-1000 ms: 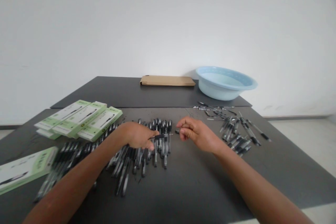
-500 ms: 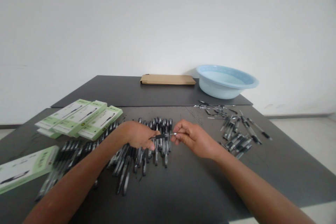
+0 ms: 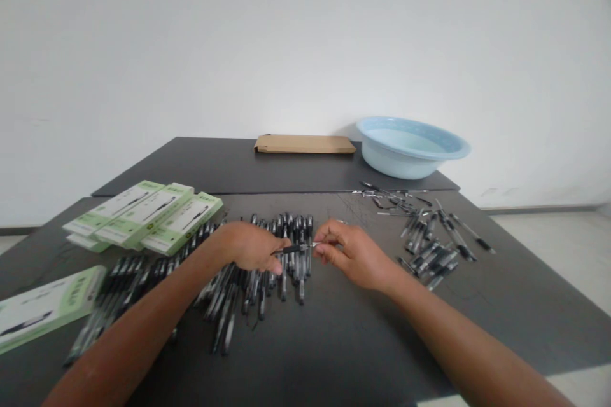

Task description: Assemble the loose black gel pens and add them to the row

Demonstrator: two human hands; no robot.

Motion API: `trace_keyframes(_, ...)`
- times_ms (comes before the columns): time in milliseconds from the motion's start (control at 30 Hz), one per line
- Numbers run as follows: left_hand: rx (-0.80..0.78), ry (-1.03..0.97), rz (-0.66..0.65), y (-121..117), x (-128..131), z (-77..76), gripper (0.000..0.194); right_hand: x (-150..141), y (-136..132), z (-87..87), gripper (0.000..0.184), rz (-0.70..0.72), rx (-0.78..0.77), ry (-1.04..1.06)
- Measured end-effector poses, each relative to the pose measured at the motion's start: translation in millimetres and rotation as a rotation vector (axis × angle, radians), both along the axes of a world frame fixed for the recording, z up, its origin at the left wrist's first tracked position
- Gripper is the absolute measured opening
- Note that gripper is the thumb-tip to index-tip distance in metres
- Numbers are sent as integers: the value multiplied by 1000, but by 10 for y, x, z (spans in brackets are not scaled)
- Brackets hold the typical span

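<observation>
Right hand (image 3: 352,252) has reached the pen (image 3: 294,248) — pinching its blurred tip; left hand (image 3: 255,248) pinches it, rear end hidden.

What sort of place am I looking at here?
Probably a simple workroom, though the view is narrow: many loose pens lie spread over dark tables, and green-and-white boxes with pictures of pens are stacked beside them.
</observation>
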State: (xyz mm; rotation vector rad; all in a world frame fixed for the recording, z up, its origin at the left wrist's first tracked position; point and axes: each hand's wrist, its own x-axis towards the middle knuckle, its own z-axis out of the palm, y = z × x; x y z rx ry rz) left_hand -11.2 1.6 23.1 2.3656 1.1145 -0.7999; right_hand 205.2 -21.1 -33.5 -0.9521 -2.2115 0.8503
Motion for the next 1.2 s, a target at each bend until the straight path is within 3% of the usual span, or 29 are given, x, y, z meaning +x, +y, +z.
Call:
trace_keyframes(333,42,4,-3,-23,27,-26,47,-68,-54,-83,7,-22,189,-123)
trace_keyframes(667,91,93,-3,-50,40,-28,59,-81,-58,-122,7,-53,236,-177)
trace_keyframes(1200,86,87,26,-106,73,12,59,-81,-64,-114,14,-35,301,-226)
